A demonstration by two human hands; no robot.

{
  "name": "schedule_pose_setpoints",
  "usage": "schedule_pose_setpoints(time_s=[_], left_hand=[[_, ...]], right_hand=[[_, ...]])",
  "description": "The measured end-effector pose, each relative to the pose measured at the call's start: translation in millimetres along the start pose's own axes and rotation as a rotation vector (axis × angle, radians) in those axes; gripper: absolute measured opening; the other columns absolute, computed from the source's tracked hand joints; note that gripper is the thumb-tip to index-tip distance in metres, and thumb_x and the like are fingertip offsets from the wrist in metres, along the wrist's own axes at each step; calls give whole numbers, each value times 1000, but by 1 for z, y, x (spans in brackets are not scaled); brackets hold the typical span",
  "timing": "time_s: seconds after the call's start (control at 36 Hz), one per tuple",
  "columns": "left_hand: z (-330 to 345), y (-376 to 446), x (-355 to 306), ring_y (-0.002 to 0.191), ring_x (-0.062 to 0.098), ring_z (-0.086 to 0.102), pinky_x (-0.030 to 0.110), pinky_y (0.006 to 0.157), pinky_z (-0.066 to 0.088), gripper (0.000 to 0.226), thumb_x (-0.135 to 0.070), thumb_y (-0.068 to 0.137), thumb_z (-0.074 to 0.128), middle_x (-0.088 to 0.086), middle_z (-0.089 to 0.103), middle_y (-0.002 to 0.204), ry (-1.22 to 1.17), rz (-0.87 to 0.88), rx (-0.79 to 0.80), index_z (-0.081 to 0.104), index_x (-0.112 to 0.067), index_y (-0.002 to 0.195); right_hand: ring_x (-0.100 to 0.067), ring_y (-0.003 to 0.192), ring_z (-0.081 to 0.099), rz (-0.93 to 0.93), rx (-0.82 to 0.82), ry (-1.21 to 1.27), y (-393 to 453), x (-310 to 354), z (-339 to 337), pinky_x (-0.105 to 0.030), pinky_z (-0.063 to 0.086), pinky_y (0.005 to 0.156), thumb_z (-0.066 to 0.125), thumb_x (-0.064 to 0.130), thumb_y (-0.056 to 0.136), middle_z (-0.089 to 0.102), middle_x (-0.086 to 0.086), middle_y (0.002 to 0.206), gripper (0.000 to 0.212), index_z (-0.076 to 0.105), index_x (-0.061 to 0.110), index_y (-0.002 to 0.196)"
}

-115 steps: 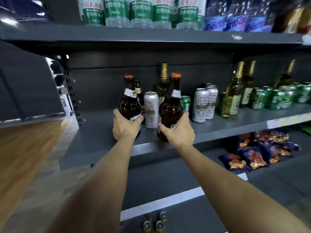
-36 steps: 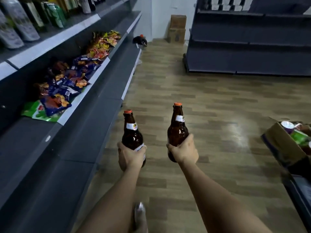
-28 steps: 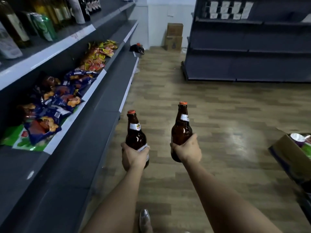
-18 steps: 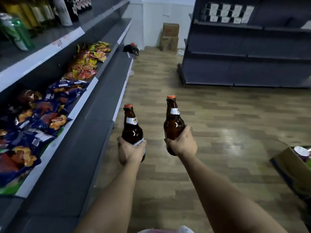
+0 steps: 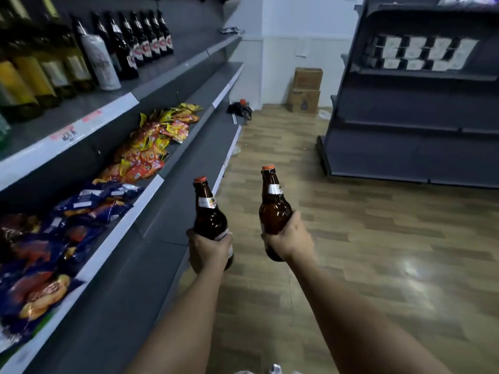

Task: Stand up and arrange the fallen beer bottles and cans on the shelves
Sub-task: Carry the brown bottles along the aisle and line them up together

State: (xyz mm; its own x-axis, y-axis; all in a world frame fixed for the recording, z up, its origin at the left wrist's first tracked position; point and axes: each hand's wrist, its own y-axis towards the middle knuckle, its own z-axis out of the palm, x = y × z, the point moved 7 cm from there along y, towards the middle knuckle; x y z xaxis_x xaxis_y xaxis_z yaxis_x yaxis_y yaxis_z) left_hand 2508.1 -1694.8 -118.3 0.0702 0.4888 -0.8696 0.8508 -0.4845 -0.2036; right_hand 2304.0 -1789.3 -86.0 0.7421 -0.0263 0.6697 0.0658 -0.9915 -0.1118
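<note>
Right now each hand holds one brown bottle upright in the aisle, out past the shelf edge. The left hand (image 5: 209,251) wraps its fingers round the lower body of the left bottle (image 5: 209,217), whose orange cap points toward twelve o'clock with a slight lean to eleven. The right hand (image 5: 287,240) grips the lower part of the right bottle (image 5: 274,209) in the same way, and that bottle sits a little higher, at about one o'clock from the left one. The two bottles are near each other but apart, with wooden floor (image 5: 364,238) showing between them.

From eight to eleven o'clock runs a grey shelf unit (image 5: 167,201). Its upper shelf carries a row of dark bottles (image 5: 140,41) standing upright at eleven o'clock, with a tall white can (image 5: 101,62) just beside them and yellow-labelled bottles (image 5: 29,79) toward ten o'clock. On the shelf below lie blue snack bags (image 5: 67,220) at nine o'clock and red and yellow snack packets (image 5: 154,141) farther along.

At twelve o'clock two cardboard boxes (image 5: 306,90) are stacked against the white wall, and a dark bag (image 5: 239,110) lies on the floor near them. A second grey shelf unit (image 5: 410,109) stands at two o'clock, with pale packets (image 5: 421,54) on an upper shelf.
</note>
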Motion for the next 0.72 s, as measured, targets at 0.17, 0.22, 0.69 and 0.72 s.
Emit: schedule_pose_setpoints(time_s=[0.17, 0.22, 0.69, 0.72], left_hand=[[58, 58, -67, 118, 38, 54, 44, 95, 43, 73, -27, 69, 82, 16, 56, 129, -20, -40, -60, 40, -8, 126], [74, 76, -82, 118, 38, 54, 45, 95, 43, 73, -28, 69, 82, 15, 56, 129, -2, -34, -71, 40, -9, 126], [230, 287, -200, 112, 36, 57, 39, 86, 44, 69, -29, 69, 82, 15, 58, 126, -1, -34, -105, 41, -8, 119], [237, 302, -210, 111, 36, 57, 39, 86, 45, 68, -29, 68, 82, 14, 58, 124, -2, -28, -103, 41, -9, 118]], right_hand=[[-32, 107, 60, -36, 11, -19, 115, 31, -17, -38, 46, 83, 78, 45, 71, 58, -5, 118, 68, 36, 13, 114], [-33, 108, 60, -41, 21, 3, 146, 36, -17, -40, 48, 85, 78, 44, 71, 57, -6, 120, 69, 36, 12, 115], [-34, 105, 61, -32, 47, -18, 436, 102, 22, -37, 47, 81, 77, 46, 68, 59, -5, 114, 66, 35, 15, 108], [-34, 105, 61, -38, 53, -15, 454, 111, 23, -37, 49, 81, 77, 46, 68, 59, -5, 113, 65, 35, 15, 107]])
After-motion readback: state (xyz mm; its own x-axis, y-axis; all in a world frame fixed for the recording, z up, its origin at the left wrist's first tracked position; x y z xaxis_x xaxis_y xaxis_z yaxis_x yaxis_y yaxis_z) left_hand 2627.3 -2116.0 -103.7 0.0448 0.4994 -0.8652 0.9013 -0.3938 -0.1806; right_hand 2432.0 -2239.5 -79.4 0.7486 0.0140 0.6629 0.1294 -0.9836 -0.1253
